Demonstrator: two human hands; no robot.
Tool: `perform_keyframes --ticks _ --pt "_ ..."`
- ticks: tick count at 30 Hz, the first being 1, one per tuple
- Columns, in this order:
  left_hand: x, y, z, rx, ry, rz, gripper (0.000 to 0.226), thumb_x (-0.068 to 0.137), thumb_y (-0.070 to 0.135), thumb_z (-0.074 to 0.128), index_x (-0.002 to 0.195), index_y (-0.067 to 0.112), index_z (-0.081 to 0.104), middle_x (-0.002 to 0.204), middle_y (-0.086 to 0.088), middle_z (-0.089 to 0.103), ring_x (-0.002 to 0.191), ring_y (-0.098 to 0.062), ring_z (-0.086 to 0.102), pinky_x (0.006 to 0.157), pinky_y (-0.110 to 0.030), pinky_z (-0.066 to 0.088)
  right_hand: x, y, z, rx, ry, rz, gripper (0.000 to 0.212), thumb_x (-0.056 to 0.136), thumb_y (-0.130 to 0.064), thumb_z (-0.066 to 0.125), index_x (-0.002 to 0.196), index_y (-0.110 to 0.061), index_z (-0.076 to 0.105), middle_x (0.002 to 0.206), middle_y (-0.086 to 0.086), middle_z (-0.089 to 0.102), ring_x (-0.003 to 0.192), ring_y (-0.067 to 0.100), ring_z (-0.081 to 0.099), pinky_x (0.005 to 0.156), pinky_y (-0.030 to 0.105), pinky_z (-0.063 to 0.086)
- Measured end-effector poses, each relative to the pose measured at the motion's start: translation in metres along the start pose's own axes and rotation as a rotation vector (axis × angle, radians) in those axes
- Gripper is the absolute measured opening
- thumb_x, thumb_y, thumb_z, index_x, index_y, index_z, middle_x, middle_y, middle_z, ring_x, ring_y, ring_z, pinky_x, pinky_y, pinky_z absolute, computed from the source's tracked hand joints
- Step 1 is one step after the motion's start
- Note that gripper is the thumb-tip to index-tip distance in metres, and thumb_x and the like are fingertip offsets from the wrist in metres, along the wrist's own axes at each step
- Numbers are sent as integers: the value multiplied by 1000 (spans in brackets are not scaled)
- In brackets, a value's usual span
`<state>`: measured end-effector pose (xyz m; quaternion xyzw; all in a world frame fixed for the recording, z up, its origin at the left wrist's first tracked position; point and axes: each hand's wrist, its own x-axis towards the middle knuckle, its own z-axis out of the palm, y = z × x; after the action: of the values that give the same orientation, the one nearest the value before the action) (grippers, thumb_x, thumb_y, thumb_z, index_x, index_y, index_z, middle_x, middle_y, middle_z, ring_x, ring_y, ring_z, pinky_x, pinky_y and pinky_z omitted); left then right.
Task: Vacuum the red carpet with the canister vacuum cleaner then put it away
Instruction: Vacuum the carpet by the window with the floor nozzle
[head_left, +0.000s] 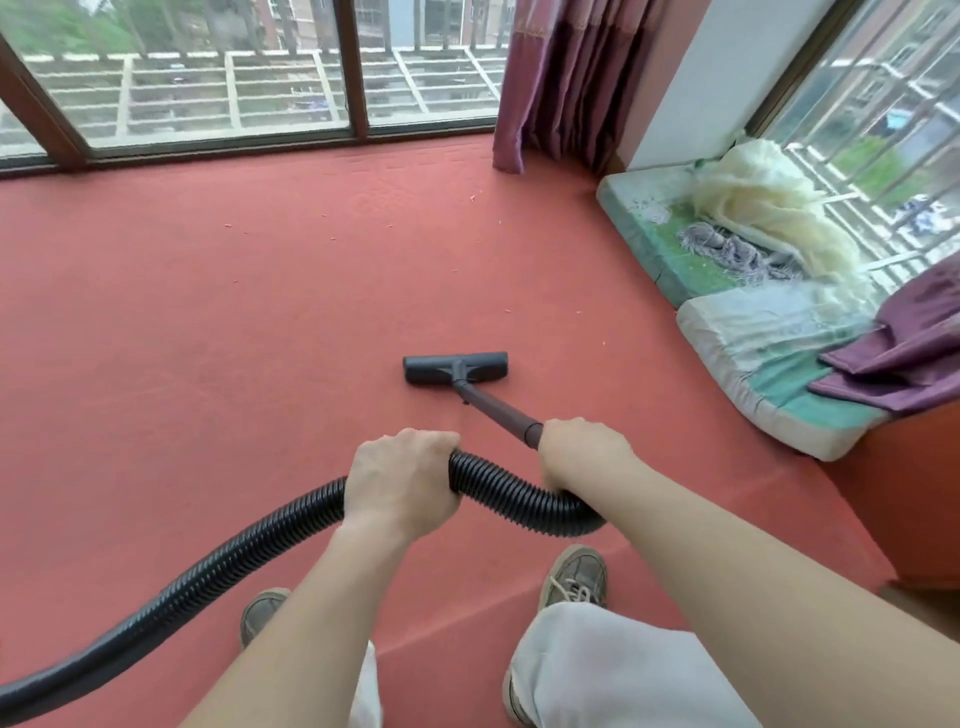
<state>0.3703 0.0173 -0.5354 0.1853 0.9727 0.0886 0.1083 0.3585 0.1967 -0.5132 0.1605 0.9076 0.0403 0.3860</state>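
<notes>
Now, both hands are on the machine. The right hand (582, 457) has its grip wrapped round the top end of the wand (493, 405), just where the hose (208, 571) joins. The left hand (402, 483) has its grip curled over that black ribbed hose, a little behind.

What the next stroke depends on is the floor head (456, 368). It sits flat on the red carpet (208, 312) at centre frame, straight up the picture from the hands. The wand's long axis slants from the right hand up and slightly left to the head. The head's own long side lies across the frame, square to a forward push. The right hand is the nearer one, so I'd judge it steers while the left feeds hose.

Pale specks (508, 310) lie beyond the head, toward the upper middle and right, so there is plainly carpet left to cover.

By count: one floor head, one wand, one hose, two hands and two shoes (574, 577) at the bottom. Two cushions (727, 353) lie at the right and one curtain (561, 78) hangs at upper right. The specks are several, too small to number surely. The canister is out of view, and the hose leaves at the lower left edge.
</notes>
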Motion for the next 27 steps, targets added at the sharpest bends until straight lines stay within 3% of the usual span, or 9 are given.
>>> perform_keyframes --ticks 7,8,11,13,15,18,20,24,27 --pt "35 19 9 14 38 -30 16 75 33 60 76 24 47 61 9 49 64 -24 54 57 -32 34 59 43 -20 285 -115 -76 20 93 -26 49 105 -11 55 93 7 63 77 27 60 70 32 46" --pt "38 17 9 13 41 -44 17 74 33 60 75 24 46 60 8 50 63 -24 54 56 -32 35 69 48 -20 428 -197 -95 22 93 -25 49 106 -9 55 97 10 67 75 27 62 68 31 48" --pt "50 7 10 7 61 -99 17 73 32 59 73 24 45 56 6 52 57 -24 55 53 -31 38 104 53 -9 1239 -566 -3 25 98 -20 51 118 -7 43 94 17 69 57 23 64 49 27 52" --pt "59 2 12 30 49 -102 16 74 33 58 73 24 44 55 6 53 56 -23 56 53 -31 38 118 45 -2 1487 -629 50 20 100 -18 50 115 -7 43 79 10 60 47 15 52 40 21 44" --pt "70 2 13 64 16 -87 14 75 32 56 74 25 45 58 7 54 58 -20 55 54 -31 36 130 35 2 1421 -527 34 20 101 -18 46 119 -10 45 71 5 49 44 12 44 39 18 39" --pt "81 11 14 106 -55 -24 11 77 34 53 79 25 46 65 7 56 65 -16 58 56 -31 37 133 41 0 1228 -379 3 41 101 -19 42 142 -26 37 71 6 49 41 14 45 40 21 44" --pt "85 26 16 105 -101 50 10 78 34 51 81 25 45 71 7 57 71 -18 60 59 -32 40 126 59 -8 969 -244 -5 36 97 -18 39 133 -18 44 71 10 55 44 20 53 48 32 53" --pt "84 59 18 53 -164 170 8 78 31 49 82 26 44 77 6 60 75 -23 62 62 -33 42 99 96 -12 518 -103 58 44 86 -24 41 128 -18 49 100 8 65 82 29 66 84 40 56" --pt "86 76 15 53 -145 222 7 80 29 51 83 27 45 81 6 62 77 -25 63 61 -33 39 87 116 -2 429 -104 127 45 87 -24 44 131 -17 50 109 8 63 92 30 63 87 37 52"
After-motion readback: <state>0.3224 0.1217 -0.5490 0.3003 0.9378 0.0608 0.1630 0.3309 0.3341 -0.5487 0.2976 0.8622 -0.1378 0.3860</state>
